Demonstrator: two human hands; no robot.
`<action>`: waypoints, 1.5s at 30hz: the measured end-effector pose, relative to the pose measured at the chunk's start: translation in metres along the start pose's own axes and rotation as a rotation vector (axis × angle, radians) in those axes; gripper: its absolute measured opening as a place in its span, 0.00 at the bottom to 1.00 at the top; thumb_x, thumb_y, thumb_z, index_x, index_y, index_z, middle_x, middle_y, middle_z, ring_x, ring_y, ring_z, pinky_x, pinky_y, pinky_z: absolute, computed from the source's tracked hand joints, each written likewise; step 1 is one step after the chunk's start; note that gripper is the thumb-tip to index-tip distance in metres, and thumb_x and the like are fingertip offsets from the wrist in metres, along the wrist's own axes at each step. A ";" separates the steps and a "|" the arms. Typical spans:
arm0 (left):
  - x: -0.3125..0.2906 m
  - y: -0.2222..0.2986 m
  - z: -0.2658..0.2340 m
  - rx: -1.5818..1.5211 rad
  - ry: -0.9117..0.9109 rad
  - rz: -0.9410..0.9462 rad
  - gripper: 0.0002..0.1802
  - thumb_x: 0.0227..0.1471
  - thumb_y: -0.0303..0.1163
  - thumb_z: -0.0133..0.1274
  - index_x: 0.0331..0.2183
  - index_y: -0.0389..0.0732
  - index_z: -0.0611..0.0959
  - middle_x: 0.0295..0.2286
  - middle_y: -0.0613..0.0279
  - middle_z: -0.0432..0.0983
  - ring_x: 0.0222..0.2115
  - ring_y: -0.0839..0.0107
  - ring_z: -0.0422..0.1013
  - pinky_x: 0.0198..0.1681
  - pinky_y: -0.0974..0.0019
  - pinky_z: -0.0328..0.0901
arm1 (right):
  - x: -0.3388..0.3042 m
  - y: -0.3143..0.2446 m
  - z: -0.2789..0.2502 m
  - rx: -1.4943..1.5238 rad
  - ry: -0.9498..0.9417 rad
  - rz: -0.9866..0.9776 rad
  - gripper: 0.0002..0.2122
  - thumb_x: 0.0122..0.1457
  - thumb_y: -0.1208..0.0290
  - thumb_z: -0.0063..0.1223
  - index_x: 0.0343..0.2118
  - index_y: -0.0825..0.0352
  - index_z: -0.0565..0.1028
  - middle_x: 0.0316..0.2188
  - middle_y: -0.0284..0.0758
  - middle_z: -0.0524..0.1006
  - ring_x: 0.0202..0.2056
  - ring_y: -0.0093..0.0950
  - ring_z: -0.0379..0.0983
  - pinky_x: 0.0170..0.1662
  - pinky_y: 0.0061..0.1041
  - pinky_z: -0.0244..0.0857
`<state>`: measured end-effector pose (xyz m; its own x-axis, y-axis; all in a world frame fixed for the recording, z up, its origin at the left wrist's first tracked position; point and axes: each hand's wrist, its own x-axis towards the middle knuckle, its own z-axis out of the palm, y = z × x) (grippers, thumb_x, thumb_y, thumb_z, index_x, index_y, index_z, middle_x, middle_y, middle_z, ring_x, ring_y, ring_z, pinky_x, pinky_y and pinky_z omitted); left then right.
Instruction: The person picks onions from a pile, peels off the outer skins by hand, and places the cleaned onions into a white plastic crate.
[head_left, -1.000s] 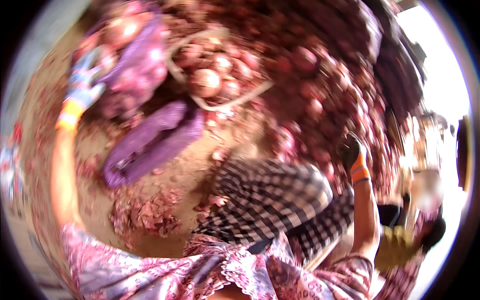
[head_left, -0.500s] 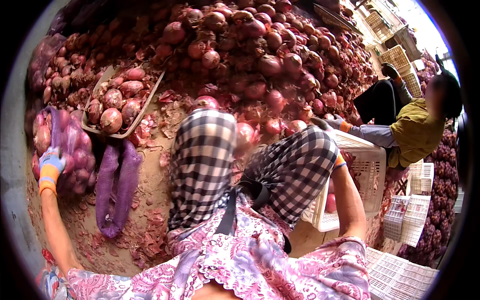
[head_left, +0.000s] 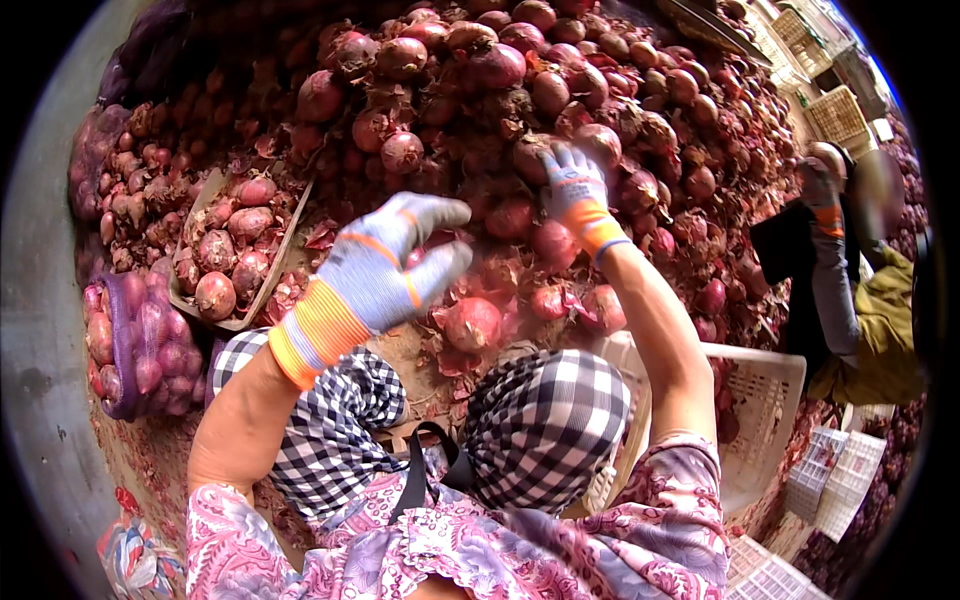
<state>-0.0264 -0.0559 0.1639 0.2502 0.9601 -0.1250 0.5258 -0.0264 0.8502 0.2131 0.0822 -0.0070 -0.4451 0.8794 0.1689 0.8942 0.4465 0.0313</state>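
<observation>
Left hand (head_left: 375, 265) off the filled mesh sack (head_left: 150, 345); both hands now at the front of the onion heap (head_left: 495, 68)

Half a second earlier the left hand was at the purple sack, and the right hand (head_left: 577, 188) was hidden behind the right knee, beside the white crate (head_left: 770, 400). Both have since come forward.

Left hand: gloved, raised beyond the left knee (head_left: 320, 435), thumb and fingers spread well apart, pointing right. Onions are visible through the gap.

Right hand: gloved, extended into the heap, fingertips among large red onions. Whether it grips one cannot be told. The two hands are apart from each other.

Onions: heaped across the far side; one loose onion (head_left: 473, 325) lies at the near edge, between the hands and the knees. More onions fill a shallow tray (head_left: 235, 323) at left, near the sack, which stands packed beside it.

The white crate is beside the right knee (head_left: 555, 420), partly behind the right forearm. At far right, a co-worker's gloved hand (head_left: 820, 190) is raised.
</observation>
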 end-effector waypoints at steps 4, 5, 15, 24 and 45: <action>0.013 -0.013 0.011 0.439 -0.044 0.170 0.16 0.42 0.33 0.54 0.36 0.39 0.76 0.34 0.52 0.71 0.34 0.57 0.70 0.35 0.62 0.66 | 0.040 0.013 0.041 -0.199 -0.169 0.007 0.23 0.45 0.66 0.52 0.48 0.52 0.65 0.51 0.45 0.61 0.49 0.42 0.60 0.47 0.37 0.58; 0.016 -0.018 0.013 0.442 -0.070 0.202 0.16 0.42 0.34 0.54 0.36 0.39 0.76 0.34 0.52 0.71 0.34 0.55 0.70 0.36 0.60 0.66 | 0.048 0.011 0.047 -0.253 -0.209 0.057 0.23 0.45 0.66 0.51 0.48 0.50 0.65 0.50 0.45 0.62 0.48 0.42 0.61 0.46 0.37 0.58; 0.025 -0.042 -0.001 -0.495 0.025 -0.303 0.17 0.49 0.32 0.48 0.41 0.34 0.73 0.31 0.64 0.71 0.31 0.78 0.69 0.36 0.74 0.66 | 0.060 0.033 0.038 1.990 -0.322 0.326 0.25 0.41 0.73 0.59 0.46 0.66 0.68 0.37 0.34 0.73 0.38 0.25 0.69 0.42 0.25 0.66; 0.051 -0.053 -0.001 -1.590 -0.290 -0.306 0.26 0.47 0.47 0.46 0.44 0.39 0.69 0.39 0.59 0.69 0.39 0.67 0.68 0.44 0.62 0.64 | 0.007 -0.108 -0.147 1.187 0.111 -0.442 0.19 0.33 0.78 0.62 0.34 0.60 0.74 0.41 0.32 0.70 0.45 0.32 0.65 0.48 0.28 0.60; 0.059 -0.053 -0.010 -0.794 0.268 0.123 0.15 0.41 0.28 0.49 0.35 0.35 0.79 0.34 0.61 0.75 0.35 0.75 0.68 0.43 0.74 0.62 | -0.055 -0.098 -0.137 1.822 -0.037 0.197 0.32 0.41 0.73 0.64 0.52 0.62 0.63 0.48 0.33 0.66 0.43 0.22 0.65 0.42 0.21 0.65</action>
<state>-0.0475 0.0054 0.1168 0.0142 0.9994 0.0326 -0.2451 -0.0281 0.9691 0.1570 -0.0328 0.1156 -0.3754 0.9267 0.0169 -0.2201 -0.0713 -0.9729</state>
